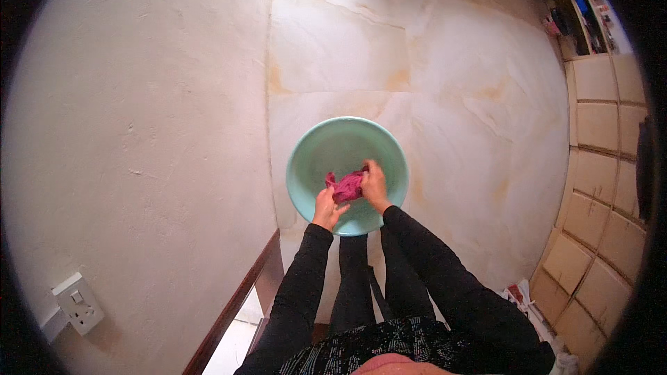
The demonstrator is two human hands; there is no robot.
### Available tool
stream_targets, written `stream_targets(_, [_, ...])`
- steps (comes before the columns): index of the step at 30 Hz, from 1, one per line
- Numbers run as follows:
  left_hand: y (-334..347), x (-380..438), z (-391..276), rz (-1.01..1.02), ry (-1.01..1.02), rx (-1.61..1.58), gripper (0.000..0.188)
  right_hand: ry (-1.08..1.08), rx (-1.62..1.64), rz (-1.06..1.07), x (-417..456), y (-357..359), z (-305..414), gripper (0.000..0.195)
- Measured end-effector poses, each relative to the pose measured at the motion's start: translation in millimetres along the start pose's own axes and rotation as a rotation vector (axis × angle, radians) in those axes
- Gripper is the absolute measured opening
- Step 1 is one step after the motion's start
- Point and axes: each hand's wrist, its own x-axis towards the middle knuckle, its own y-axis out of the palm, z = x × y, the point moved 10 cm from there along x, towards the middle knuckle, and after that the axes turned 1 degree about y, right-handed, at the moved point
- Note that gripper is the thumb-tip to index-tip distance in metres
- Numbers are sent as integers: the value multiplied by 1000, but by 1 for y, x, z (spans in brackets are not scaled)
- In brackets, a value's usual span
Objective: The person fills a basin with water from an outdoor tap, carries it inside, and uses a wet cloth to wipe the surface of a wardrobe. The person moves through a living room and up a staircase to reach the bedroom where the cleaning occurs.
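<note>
A bunched magenta cloth (348, 187) stretches between my two hands, over the inside of a mint-green plastic basin (333, 140). My left hand (326, 208) grips the cloth's left end, its fingers partly spread beneath. At the other end, my right hand (374, 183) is closed on the cloth and looks slightly blurred. Inside the basin, below the hands, the contents look greenish; whether there is water cannot be made out clearly. The basin rests on the floor just in front of my legs.
Pale marble-look tiles (469, 114) cover the floor. A plastered wall (156, 88) rises close on the left, with a switched socket (78, 304) and a dark wooden door frame (237, 297). Along the right stand beige cabinets (589, 219) and an open shelf (576, 23) holding items.
</note>
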Motion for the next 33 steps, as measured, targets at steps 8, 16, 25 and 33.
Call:
stream_targets(8, [-16,25,8,177,23,-215,48,646,773,600,-69,89,11,30])
stream_targets(16, [9,23,7,155,125,-376,28,-171,87,143,-45,9,107,21])
stream_targets(25, [5,-12,17,-53,-174,-131,48,222,138,84,4,10,-50,36])
stream_targets(33, [-6,21,-6,123,118,-63,25,233,383,501,-87,42,81,28])
